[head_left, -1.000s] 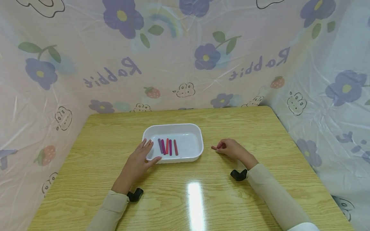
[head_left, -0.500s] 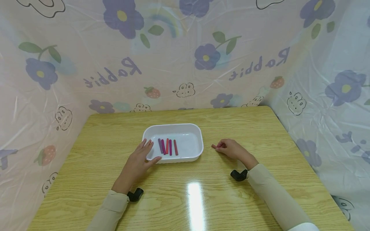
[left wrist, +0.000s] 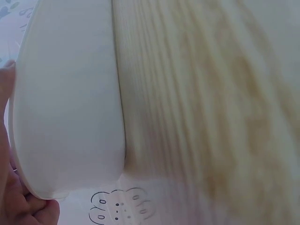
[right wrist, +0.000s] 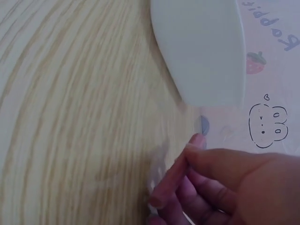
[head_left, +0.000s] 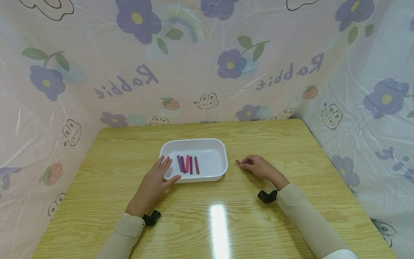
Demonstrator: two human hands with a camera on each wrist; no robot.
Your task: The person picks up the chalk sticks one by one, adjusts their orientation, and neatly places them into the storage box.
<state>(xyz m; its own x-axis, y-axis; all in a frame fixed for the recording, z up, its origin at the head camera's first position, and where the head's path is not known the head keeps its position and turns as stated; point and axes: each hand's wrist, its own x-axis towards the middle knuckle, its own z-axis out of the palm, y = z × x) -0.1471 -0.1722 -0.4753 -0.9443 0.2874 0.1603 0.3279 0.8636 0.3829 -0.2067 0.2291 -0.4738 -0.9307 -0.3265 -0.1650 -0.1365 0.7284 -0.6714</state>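
Observation:
A white rectangular tray [head_left: 211,163] sits on the wooden table with several crayons [head_left: 191,165] side by side in its left half, in greyish purple, magenta, orange-red and brownish red. My left hand [head_left: 154,182] holds the tray's left end, thumb on the near rim and fingers over the left rim; those fingers are partly cut off in the left wrist view. To the right of the tray, my right hand [head_left: 258,167] pinches a reddish-brown crayon [right wrist: 171,180] between thumb and fingers. It lies tilted across the fingertips, close over the tabletop, apart from the tray.
The wood-grain table [head_left: 194,223] reaches back to a patterned curtain [head_left: 207,72] with flowers and rabbits, which also hangs at both sides. A black bracket [head_left: 267,196] sticks out by the right wrist and another black bracket [head_left: 152,218] by the left.
The crayon in my right hand has turned slightly, its exposed end shifting a little up and to the left. My left hand and the tray have stayed in place.

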